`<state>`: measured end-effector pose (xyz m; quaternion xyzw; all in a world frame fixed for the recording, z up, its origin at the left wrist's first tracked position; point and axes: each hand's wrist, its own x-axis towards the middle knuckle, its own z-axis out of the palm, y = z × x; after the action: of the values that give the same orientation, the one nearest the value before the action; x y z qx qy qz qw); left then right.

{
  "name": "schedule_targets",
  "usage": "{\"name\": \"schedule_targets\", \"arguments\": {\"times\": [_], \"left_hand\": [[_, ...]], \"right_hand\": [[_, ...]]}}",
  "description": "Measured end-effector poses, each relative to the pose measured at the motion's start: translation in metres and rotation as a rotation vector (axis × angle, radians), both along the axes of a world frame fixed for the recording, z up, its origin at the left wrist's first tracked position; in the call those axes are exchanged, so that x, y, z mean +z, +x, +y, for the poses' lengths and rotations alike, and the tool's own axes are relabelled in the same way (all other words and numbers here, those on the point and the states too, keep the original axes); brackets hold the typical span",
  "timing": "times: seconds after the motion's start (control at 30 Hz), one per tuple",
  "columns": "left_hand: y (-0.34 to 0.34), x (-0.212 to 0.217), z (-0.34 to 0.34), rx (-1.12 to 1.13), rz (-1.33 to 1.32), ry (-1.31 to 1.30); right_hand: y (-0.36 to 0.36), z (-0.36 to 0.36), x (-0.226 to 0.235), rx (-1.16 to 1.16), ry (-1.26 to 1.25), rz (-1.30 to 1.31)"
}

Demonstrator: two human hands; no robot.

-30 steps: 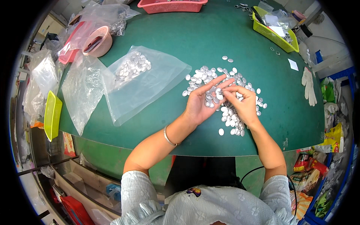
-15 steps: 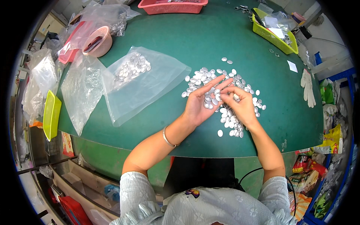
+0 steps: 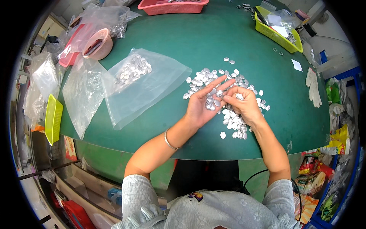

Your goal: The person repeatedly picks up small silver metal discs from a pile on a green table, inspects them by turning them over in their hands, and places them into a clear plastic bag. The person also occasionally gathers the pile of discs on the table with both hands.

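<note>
My left hand (image 3: 199,107) is palm up with its fingers stretched out, and several small silver oval pieces (image 3: 210,103) rest on it. The thumb and fingertips of my right hand (image 3: 246,106) are pinched at the edge of one oval piece (image 3: 219,93) over the left fingers. Below both hands, a loose pile of the same ovals (image 3: 235,121) spreads over the green tabletop (image 3: 167,129); some show a shiny rimmed face, others a flat pale one. My hands hide part of this pile. To the left lies a clear plastic bag (image 3: 152,89) with more ovals (image 3: 133,70) in it.
Another clear bag (image 3: 82,95) and a pink round basket (image 3: 100,47) are on the left, near a yellow-green basket (image 3: 53,120) at the table edge. A pink tray (image 3: 171,8) stands at the back. Far right are a filled yellow-green basket (image 3: 280,38) and a white glove (image 3: 313,87).
The oval at my right fingertips has shifted slightly up and away from those on the left palm. My right hand has drawn back a little. The whole view has shifted slightly.
</note>
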<state>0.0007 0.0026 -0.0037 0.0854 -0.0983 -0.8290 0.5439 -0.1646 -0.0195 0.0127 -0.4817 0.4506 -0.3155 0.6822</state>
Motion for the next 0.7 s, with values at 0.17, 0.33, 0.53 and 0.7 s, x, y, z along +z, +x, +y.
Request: {"name": "schedule_targets", "arguments": {"times": [0.17, 0.33, 0.53, 0.7], "left_hand": [[-0.004, 0.001, -0.002, 0.013, -0.001, 0.027], [-0.001, -0.005, -0.002, 0.009, -0.035, -0.018], [-0.001, -0.008, -0.003, -0.005, -0.012, -0.021], [-0.003, -0.003, -0.002, 0.023, 0.007, -0.017]], "right_hand": [[0.002, 0.0, -0.006, -0.063, -0.247, 0.06], [0.008, 0.003, -0.013, -0.074, -0.409, 0.118], [0.006, 0.003, -0.018, -0.024, -0.459, 0.15], [-0.003, 0.0, -0.005, -0.02, 0.014, -0.211]]}}
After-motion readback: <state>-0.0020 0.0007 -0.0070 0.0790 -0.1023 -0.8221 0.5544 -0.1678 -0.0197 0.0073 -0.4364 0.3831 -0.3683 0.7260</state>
